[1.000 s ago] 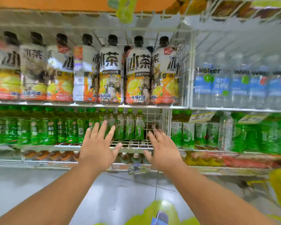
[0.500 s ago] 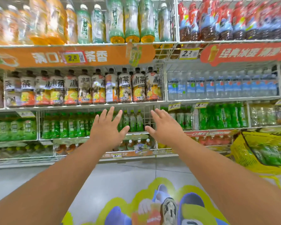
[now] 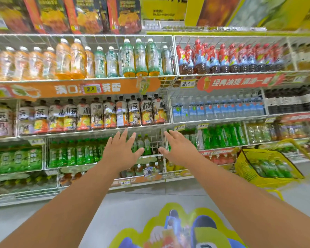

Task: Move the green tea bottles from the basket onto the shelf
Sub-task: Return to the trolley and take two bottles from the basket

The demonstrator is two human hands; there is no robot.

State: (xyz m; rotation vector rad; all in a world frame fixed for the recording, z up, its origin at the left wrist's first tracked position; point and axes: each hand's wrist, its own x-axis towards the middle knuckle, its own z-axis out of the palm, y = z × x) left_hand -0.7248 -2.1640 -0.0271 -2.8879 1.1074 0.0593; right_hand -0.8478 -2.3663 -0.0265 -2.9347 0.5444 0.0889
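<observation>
Both arms reach out toward a wire shelf (image 3: 104,136) of drinks. My left hand (image 3: 121,151) and my right hand (image 3: 180,149) hang in the air with fingers spread and hold nothing. Green tea bottles (image 3: 75,153) fill most of the shelf row behind them, with a bare wire gap (image 3: 156,140) between the hands. A yellow basket (image 3: 254,169) stands on the floor at the right, well away from my right hand. It holds several green tea bottles (image 3: 272,170) lying on their sides.
Iced tea bottles (image 3: 97,113) stand on the shelf above, water bottles (image 3: 217,108) to their right, and more green bottles (image 3: 222,135) beside the gap. A colourful floor sticker (image 3: 177,228) lies on the grey floor below my arms.
The view has pulled back and tilted up, so higher shelves and the whole basket now show. Both hands stay spread and hold nothing, now farther from the shelf.
</observation>
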